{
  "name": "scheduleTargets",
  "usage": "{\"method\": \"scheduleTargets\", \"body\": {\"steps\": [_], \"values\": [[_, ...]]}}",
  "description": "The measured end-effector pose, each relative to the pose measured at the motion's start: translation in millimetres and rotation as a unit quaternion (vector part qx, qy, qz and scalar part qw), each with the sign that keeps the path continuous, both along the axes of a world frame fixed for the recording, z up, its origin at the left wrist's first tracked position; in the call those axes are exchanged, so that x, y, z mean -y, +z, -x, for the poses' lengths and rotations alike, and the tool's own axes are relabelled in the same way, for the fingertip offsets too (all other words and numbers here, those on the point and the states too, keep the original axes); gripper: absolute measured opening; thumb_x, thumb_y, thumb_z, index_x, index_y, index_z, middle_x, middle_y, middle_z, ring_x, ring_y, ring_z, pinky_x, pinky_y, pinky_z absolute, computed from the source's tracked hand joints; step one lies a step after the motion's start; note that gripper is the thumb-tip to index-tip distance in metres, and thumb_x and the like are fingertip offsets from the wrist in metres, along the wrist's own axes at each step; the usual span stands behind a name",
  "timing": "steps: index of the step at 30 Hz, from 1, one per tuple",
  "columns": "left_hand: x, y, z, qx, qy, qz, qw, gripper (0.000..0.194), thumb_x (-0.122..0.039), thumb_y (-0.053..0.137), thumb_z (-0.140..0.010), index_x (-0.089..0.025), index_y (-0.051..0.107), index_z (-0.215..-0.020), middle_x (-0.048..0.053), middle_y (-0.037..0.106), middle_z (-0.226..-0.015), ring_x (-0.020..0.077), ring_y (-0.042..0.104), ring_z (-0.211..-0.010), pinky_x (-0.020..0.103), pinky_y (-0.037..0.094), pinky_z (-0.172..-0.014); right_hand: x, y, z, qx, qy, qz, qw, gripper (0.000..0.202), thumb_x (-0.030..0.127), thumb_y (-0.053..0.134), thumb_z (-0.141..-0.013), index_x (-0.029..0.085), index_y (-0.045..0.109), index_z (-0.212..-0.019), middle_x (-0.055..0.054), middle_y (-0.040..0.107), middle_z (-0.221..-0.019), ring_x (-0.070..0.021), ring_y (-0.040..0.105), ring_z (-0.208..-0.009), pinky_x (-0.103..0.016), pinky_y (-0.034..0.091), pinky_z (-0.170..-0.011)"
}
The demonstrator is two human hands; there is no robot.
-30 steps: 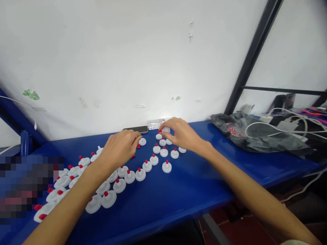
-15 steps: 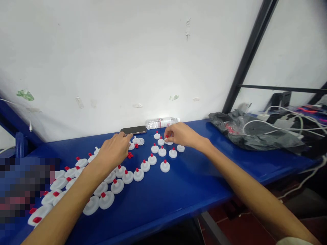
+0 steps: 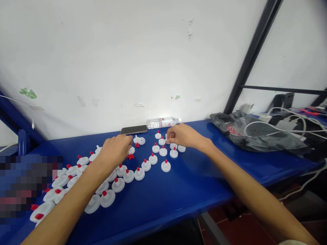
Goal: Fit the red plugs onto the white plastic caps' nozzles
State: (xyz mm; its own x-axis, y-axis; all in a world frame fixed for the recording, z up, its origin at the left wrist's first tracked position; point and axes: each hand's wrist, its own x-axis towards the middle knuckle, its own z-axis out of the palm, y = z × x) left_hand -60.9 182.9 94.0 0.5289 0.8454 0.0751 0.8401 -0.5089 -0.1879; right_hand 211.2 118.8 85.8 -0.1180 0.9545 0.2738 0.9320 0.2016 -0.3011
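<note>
My left hand (image 3: 116, 148) hovers low over the left cluster with its fingers curled together; whatever they hold is hidden. Just beyond its fingertips are a white cap (image 3: 131, 150) and small red pieces (image 3: 130, 157). My right hand (image 3: 183, 134) pinches at the back of the right group, where a white cap (image 3: 166, 136) shows in part behind the fingers. Around it stand several white round caps with red tips, such as this front cap (image 3: 166, 166). More red-tipped caps (image 3: 107, 198) spread under and beside my left forearm. Untipped white caps (image 3: 137, 139) lie near the phone.
A dark phone (image 3: 134, 130) and a clear plastic bottle (image 3: 163, 123) lie along the wall. On the right, a grey plastic bag (image 3: 265, 139) holds red pieces, with white cables (image 3: 283, 131) across it. The blue table (image 3: 153, 200) has its front edge below my arms.
My right hand has shifted slightly right, and a white cap now shows below its fingers. My left hand has drawn back slightly, its fingers more curled. The view has moved a little.
</note>
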Motion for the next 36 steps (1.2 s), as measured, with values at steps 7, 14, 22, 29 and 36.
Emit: {"method": "scheduleTargets", "body": {"steps": [7, 14, 22, 29, 36], "values": [[-0.1, 1.8, 0.0, 0.113, -0.021, 0.009, 0.993, 0.018, -0.033, 0.062, -0.096, -0.019, 0.073, -0.093, 0.003, 0.072, -0.082, 0.0216, 0.07, -0.08, 0.037, 0.054, -0.075, 4.7, 5.1, 16.7, -0.025, 0.015, -0.08, 0.996, 0.02, 0.03, 0.062, -0.099, 0.021, 0.075, -0.087, -0.001, 0.076, -0.075, -0.0174, 0.068, -0.069, -0.03, 0.043, -0.061], [17.3, 17.6, -9.9, 0.329, -0.111, 0.057, 0.936, 0.03, -0.044, 0.055, -0.096, -0.028, 0.08, -0.101, 0.002, 0.081, -0.104, 0.0229, 0.073, -0.095, 0.033, 0.055, -0.085, 14.1, 1.6, 44.2, -0.09, 0.11, -0.168, 0.975, 0.047, 0.053, 0.066, -0.097, 0.021, 0.067, -0.131, -0.006, 0.078, -0.114, -0.0238, 0.072, -0.103, -0.035, 0.05, -0.084], [11.8, 19.5, -5.1, 0.296, -0.088, 0.114, 0.944, 0.034, -0.051, 0.058, -0.09, -0.026, 0.077, -0.102, 0.004, 0.08, -0.097, 0.0228, 0.072, -0.086, 0.032, 0.052, -0.073, 14.4, -1.3, 47.1, -0.063, 0.102, -0.167, 0.979, 0.031, 0.044, 0.07, -0.096, 0.019, 0.075, -0.115, -0.004, 0.08, -0.101, -0.0216, 0.072, -0.088, -0.034, 0.049, -0.08], [2.1, 11.5, 9.9, 0.103, 0.003, 0.194, 0.976, 0.017, -0.036, 0.07, -0.075, -0.025, 0.074, -0.062, 0.003, 0.074, -0.065, 0.0202, 0.064, -0.052, 0.029, 0.039, -0.048, 13.7, -5.2, 45.7, -0.009, 0.097, -0.195, 0.976, 0.034, 0.041, 0.068, -0.098, 0.015, 0.074, -0.118, -0.007, 0.08, -0.102, -0.0244, 0.072, -0.093, -0.036, 0.049, -0.083], [2.5, 8.0, 8.0, 0.009, 0.041, 0.195, 0.98, 0.024, -0.04, 0.074, -0.081, -0.022, 0.07, -0.065, 0.001, 0.068, -0.059, 0.0162, 0.059, -0.049, 0.029, 0.04, -0.05, 15.6, -4.6, 48.6, -0.003, 0.098, -0.19, 0.977, 0.035, 0.042, 0.067, -0.099, 0.014, 0.074, -0.119, -0.007, 0.08, -0.101, -0.0236, 0.072, -0.09, -0.036, 0.049, -0.083]]}}
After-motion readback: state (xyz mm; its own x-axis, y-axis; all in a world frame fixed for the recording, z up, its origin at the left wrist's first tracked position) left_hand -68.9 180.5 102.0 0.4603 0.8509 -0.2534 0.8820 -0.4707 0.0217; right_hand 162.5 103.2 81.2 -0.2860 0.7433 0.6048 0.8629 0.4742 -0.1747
